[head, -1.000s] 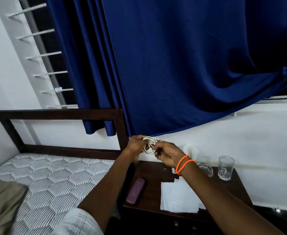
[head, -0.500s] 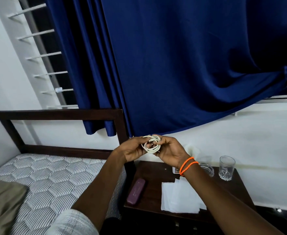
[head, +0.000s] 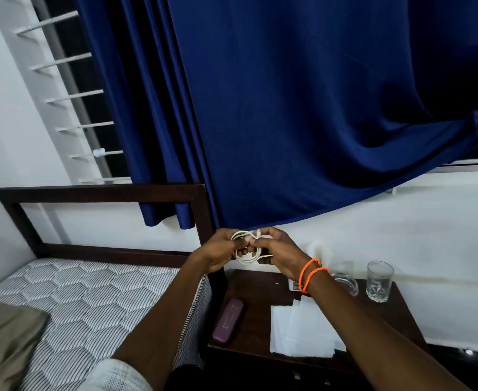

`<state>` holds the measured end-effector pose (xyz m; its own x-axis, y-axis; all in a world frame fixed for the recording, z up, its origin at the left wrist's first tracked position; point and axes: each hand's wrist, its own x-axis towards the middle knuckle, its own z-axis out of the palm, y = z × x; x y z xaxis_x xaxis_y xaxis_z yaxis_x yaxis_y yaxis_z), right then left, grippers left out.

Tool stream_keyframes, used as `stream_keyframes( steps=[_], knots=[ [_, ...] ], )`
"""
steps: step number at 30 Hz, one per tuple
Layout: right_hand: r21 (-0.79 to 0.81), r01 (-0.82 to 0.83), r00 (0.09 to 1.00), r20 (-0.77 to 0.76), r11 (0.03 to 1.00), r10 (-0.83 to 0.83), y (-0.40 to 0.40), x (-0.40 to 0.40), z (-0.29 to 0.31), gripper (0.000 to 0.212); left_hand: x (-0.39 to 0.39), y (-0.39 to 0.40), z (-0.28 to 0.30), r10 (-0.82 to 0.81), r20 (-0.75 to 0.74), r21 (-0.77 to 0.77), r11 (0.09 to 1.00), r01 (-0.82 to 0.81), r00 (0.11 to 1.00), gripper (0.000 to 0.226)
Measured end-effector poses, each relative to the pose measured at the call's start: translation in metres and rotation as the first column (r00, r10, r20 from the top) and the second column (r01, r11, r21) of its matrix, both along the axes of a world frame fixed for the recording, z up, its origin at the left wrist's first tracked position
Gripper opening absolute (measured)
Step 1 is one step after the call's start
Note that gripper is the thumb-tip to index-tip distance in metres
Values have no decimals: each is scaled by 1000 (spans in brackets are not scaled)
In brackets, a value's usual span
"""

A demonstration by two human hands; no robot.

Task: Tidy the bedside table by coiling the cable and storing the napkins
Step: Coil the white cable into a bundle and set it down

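Nearest, on the dark bedside table [head: 249, 300]: loose white napkins [head: 299, 331] spread flat, a purple case [head: 228, 320] at the left edge. Above the table, held in the air: white cable [head: 246, 251] wound into a small coil, pinched from the left by the left hand [head: 220, 253], fingers curled round the loops, and from the right by the right hand [head: 281, 253], fingertips on the plug end. Farther back: a drinking glass [head: 379, 280], nothing visible inside, and a glass ashtray [head: 345, 283], contents unclear. Behind: blue curtain [head: 302, 108].

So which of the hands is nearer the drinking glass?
Right. The right hand holds the cable up left of the glass; the left hand grips it farther left.
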<state>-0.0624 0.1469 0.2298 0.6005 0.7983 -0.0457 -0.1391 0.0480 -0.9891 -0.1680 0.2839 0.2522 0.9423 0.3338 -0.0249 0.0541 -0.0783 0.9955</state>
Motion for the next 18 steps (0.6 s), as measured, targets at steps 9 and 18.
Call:
stream_keyframes(
  steps=[9, 18],
  knots=[
    [-57, 119, 968, 231, 991, -103, -6, 17, 6, 28, -2, -3, -6, 73, -78, 39, 997, -70, 994, 14],
    [-1, 46, 998, -31, 999, -46, 0, 14, 11, 5, -1, -13, -4, 30, -6, -83, 996, -30, 1000, 23]
  ],
)
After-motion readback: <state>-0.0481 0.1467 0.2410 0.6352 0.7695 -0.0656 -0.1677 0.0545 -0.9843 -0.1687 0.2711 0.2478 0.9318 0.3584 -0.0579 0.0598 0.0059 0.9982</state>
